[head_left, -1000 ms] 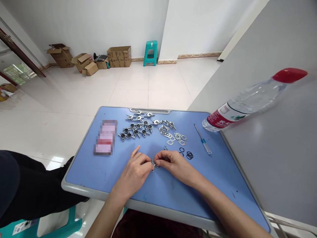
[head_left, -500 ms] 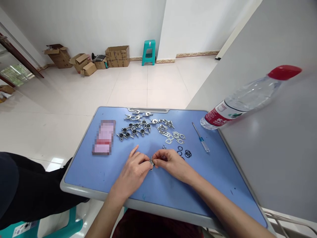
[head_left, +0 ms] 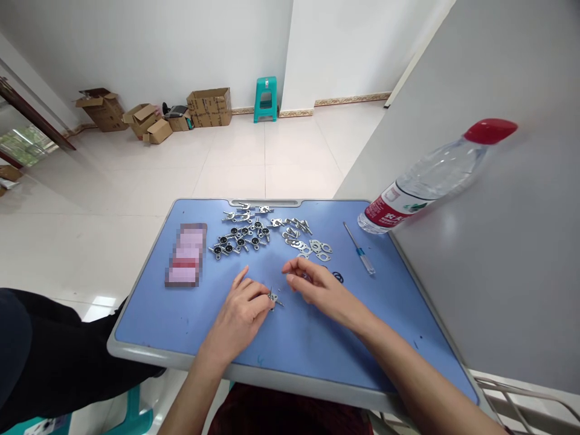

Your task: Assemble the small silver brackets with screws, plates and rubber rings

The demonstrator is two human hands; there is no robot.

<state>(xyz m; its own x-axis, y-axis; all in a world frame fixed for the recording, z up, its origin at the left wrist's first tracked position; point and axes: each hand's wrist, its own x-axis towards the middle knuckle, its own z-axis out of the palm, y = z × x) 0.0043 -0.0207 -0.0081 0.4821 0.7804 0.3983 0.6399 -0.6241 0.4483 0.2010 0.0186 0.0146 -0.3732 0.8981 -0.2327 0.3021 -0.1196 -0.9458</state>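
Note:
My left hand (head_left: 244, 308) is closed at thumb and forefinger on a small metal flanged fitting (head_left: 272, 298), held at the tabletop. Thin pins stick out of the fitting; part of it is hidden by the fingertips. To its right, my right hand (head_left: 315, 284) hovers with curved fingers, thumb and forefinger apart, nothing visible between them. Beyond that hand lie flat metal gasket plates (head_left: 322, 257). Black rubber rings (head_left: 338, 277) sit just beside it, some covered by it. Several fittings with black round centres (head_left: 241, 242) are grouped farther up the blue table (head_left: 203, 326).
A screwdriver (head_left: 360, 251) with a clear-blue handle lies at the right. Behind it stands a red-capped water bottle (head_left: 408, 196) near a grey panel. A blurred pink packet (head_left: 186, 254) is on the left. Metal brackets (head_left: 244, 214) lie at the far edge. A person's dark-clothed leg (head_left: 67, 356) is left.
My right hand has let go of the fitting and moved up and right, covering the small screws and some rings. My left hand keeps holding the fitting. The view has shifted slightly.

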